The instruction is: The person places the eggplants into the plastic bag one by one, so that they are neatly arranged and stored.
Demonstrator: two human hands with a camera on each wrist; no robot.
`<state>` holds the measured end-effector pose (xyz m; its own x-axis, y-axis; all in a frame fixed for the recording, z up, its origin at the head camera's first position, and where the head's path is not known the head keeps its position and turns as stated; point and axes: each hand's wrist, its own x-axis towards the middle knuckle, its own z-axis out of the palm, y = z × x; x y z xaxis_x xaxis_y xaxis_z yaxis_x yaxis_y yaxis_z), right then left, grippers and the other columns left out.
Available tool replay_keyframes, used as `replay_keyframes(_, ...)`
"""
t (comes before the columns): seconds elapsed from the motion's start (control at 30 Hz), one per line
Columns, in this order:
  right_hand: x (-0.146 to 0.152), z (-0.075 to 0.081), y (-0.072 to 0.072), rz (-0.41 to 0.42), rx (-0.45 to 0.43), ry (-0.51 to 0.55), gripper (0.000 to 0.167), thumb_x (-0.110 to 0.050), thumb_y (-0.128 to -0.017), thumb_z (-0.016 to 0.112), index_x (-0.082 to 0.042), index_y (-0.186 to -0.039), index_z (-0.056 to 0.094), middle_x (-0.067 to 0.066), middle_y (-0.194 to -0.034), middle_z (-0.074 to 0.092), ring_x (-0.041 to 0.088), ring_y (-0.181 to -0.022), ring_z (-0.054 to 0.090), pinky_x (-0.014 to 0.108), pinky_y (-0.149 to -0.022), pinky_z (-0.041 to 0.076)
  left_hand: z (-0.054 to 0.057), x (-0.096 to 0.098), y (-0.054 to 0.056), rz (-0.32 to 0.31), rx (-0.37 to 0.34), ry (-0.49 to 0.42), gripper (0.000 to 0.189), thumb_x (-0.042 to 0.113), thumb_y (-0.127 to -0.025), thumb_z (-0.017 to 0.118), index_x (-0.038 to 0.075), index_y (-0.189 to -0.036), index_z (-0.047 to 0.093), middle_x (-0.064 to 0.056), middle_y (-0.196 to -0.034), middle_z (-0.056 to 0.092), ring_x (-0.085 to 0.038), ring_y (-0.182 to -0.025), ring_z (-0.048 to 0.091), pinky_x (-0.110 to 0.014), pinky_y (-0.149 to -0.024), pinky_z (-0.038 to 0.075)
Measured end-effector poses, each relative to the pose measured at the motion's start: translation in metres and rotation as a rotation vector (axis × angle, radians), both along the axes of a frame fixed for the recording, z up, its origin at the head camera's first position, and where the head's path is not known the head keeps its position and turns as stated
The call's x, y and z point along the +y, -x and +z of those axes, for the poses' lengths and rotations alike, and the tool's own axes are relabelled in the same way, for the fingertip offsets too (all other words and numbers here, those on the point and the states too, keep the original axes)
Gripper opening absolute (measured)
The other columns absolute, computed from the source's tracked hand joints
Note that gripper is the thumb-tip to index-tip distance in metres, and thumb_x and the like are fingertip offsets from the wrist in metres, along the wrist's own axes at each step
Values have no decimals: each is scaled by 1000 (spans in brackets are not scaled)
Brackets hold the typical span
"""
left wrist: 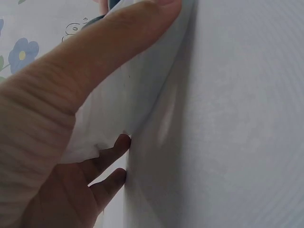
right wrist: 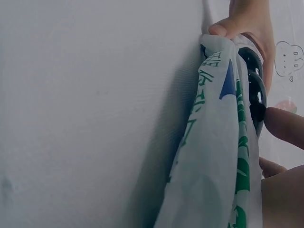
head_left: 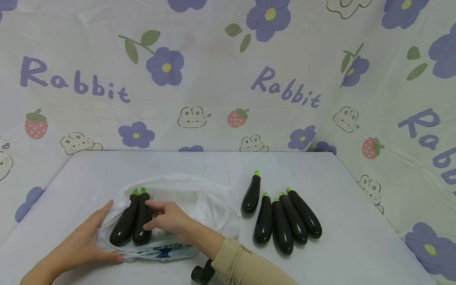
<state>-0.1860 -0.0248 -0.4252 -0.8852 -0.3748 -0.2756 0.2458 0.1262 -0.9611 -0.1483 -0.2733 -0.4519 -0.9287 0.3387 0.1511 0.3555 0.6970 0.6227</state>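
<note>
Two dark eggplants with green stems, a left eggplant point(head_left: 124, 225) and a right eggplant point(head_left: 141, 221), lie side by side in the left part of a white plastic bag point(head_left: 213, 198). My right hand point(head_left: 171, 219) reaches over the bag, index finger and thumb touching the right eggplant's side. In the right wrist view the thumb point(right wrist: 285, 126) meets the glossy skin. My left hand point(head_left: 83, 241) is spread around the bag's left end, its thumb at the front edge and index finger along the back. The left wrist view shows its fingers point(left wrist: 111, 154) against the plastic.
To the right of the bag, several more eggplants point(head_left: 282, 227) lie in a row, with one eggplant point(head_left: 251, 194) set farther back. A small black device point(head_left: 203, 273) sits by the right wrist. Behind the white table point(head_left: 356, 245) hangs a printed cloth point(head_left: 213, 79).
</note>
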Motion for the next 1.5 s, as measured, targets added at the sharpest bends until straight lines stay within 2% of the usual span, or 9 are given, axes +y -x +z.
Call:
replay_keyframes(0.03,-1,0,0,5,2,-12,63,6,-78,76,-18,-135,62,-4,-119,64,13,-109,56,44,-102,40,0,0,0,0,-4,-3,143,53,-52,94,9,-159,9,-30,-148,31,-46,-131,32,-62,-102,30)
replay_keyframes(0.1,-3,-1,0,5,3,-33,65,3,-78,79,-18,-137,61,-3,-124,63,12,-110,55,44,-104,37,0,-1,-1,5,-7,-1,142,52,-52,94,11,-159,9,-29,-149,31,-45,-132,32,-53,-107,28)
replay_keyframes(0.17,-4,-1,0,2,2,-43,66,2,-78,80,-18,-138,59,-3,-129,61,12,-111,54,43,-104,38,0,0,-1,6,-3,-3,142,53,-53,94,12,-159,10,-29,-149,31,-44,-131,32,-51,-106,28)
replay_keyframes(0.33,-3,-1,0,8,0,-45,67,1,-78,80,-18,-139,58,-2,-132,59,12,-113,54,42,-101,41,1,0,0,-1,-2,-18,143,51,-52,95,10,-159,9,-32,-147,31,-47,-130,32,-68,-98,30)
replay_keyframes(0.4,-2,-2,1,14,-2,-42,67,0,-78,80,-18,-139,59,-3,-131,60,12,-113,55,43,-98,44,1,1,1,-2,-9,-19,144,50,-52,95,8,-158,9,-32,-147,31,-48,-130,32,-70,-97,30)
replay_keyframes(0.57,-1,-4,3,31,0,-32,66,0,-79,80,-18,-139,59,-6,-125,62,13,-105,57,41,-93,47,1,1,1,1,-22,-13,144,51,-52,95,7,-158,9,-33,-147,31,-49,-130,32,-70,-96,31)
replay_keyframes(0.8,-1,-5,2,34,4,-40,66,0,-79,80,-18,-138,59,-6,-121,63,15,-103,57,38,-89,46,0,1,1,5,-33,-4,144,51,-52,95,8,-158,8,-33,-147,30,-51,-131,31,-71,-97,30)
replay_keyframes(1.13,-1,-7,2,20,6,-46,65,-1,-78,81,-20,-136,61,-7,-116,65,12,-93,56,37,-84,47,-2,1,1,3,-7,12,145,53,-51,94,5,-158,9,-35,-146,31,-52,-130,33,-70,-96,32)
replay_keyframes(1.5,0,-8,1,13,24,-63,64,-3,-78,82,-22,-136,61,-8,-114,65,12,-91,54,34,-79,46,-2,1,2,4,-8,7,145,52,-52,94,4,-157,9,-36,-146,31,-52,-130,33,-70,-96,32)
